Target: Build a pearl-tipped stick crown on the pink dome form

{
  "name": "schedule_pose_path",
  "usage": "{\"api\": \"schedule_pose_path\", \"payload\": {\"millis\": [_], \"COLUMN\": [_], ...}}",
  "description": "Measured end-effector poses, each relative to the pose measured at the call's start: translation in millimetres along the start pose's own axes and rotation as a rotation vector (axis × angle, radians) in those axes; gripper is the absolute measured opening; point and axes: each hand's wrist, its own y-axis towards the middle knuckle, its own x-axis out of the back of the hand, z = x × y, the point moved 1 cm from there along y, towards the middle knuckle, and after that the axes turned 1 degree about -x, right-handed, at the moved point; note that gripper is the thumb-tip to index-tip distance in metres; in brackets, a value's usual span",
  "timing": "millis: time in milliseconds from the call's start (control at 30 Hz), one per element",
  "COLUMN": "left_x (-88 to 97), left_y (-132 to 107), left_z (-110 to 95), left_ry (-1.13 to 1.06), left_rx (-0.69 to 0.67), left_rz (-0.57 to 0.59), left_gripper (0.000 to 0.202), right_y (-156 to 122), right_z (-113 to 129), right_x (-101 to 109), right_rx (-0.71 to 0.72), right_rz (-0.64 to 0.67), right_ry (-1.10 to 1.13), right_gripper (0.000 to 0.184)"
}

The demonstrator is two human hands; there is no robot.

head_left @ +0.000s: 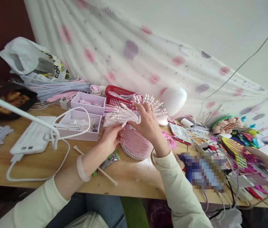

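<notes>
A pink pleated piece (136,144), rounded, with a row of pearl beads along its lower edge, stands on the wooden table in front of me. Out of its top spreads a bunch of white pearl-tipped stems (117,114). My right hand (148,122) reaches over the bunch, with thumb and fingers closed around stems near their base. Just lower and to the left, my left hand (112,137) has its fingers curled at the underside of the stems, beside the pink piece. The exact fingertip contact is partly hidden. A small packet (110,160) and a white stick (100,169) lie under my left forearm.
Two lilac trays (98,129) with beads and a red basket (109,91) stand behind. At left, a white power bank (33,136) trails a looped cable. A white balloon-like shape (175,101) is at the back. Craft materials and another person's hand (252,152) are at right.
</notes>
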Motion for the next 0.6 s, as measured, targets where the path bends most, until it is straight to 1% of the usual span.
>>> {"api": "schedule_pose_path", "payload": {"millis": [100, 167, 233, 333, 400, 500, 600], "left_x": [-2.6, -2.5, -1.5, 0.5, 1.7, 3.2, 5.3], "left_y": [1.4, 0.5, 0.5, 3.9, 7.8, 14.2, 20.8], "left_z": [0.6, -1.0, -2.8, -4.5, -5.5, -8.7, -13.0], "left_ry": [-0.065, -0.077, -0.061, 0.008, 0.072, 0.186, 0.293], "left_rx": [-0.011, -0.037, -0.075, -0.144, -0.198, -0.289, -0.37], "left_rz": [-0.088, -0.112, -0.114, -0.101, -0.092, -0.074, -0.042], "left_gripper": [0.01, 0.01, 0.009, 0.006, 0.006, 0.007, 0.009], "right_y": [18.1, 29.4, 40.4, 55.6, 64.0, 73.7, 80.0], "right_z": [10.9, 14.7, 15.1, 10.2, 4.0, -6.7, -14.3], "right_x": [-7.7, -10.9, -12.5, -12.9, -12.4, -11.1, -10.1], "right_rx": [0.103, 0.145, 0.153, 0.128, 0.113, 0.128, 0.178], "right_rz": [0.092, 0.201, 0.311, 0.43, 0.477, 0.497, 0.511], "right_ry": [-0.123, -0.149, -0.148, -0.114, -0.08, -0.012, 0.054], "right_gripper": [0.078, 0.084, 0.086, 0.081, 0.076, 0.073, 0.07]}}
